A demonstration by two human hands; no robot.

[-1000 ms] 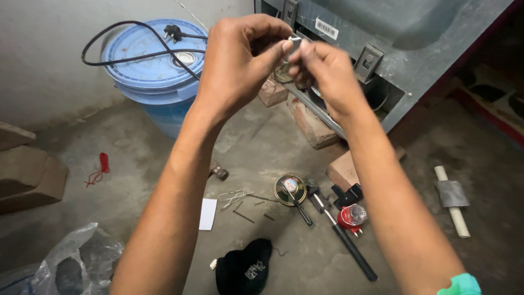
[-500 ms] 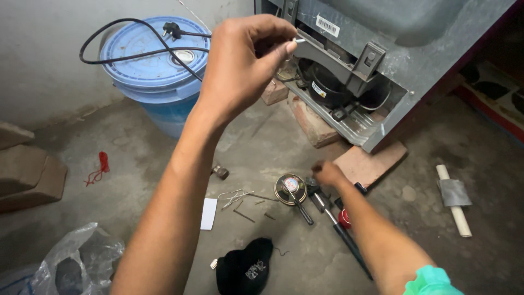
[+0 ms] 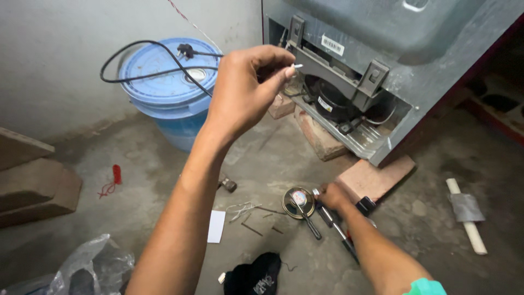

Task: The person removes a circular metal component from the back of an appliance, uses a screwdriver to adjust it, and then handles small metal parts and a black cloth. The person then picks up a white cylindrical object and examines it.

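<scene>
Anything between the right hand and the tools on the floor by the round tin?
Nothing visible. The right hand is already down on the tools beside the round tin. The left hand is raised well above, pinching a small white piece.

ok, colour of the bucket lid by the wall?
Blue. The bucket lid shows clearly in the head view, with a black cable lying across it.
</scene>
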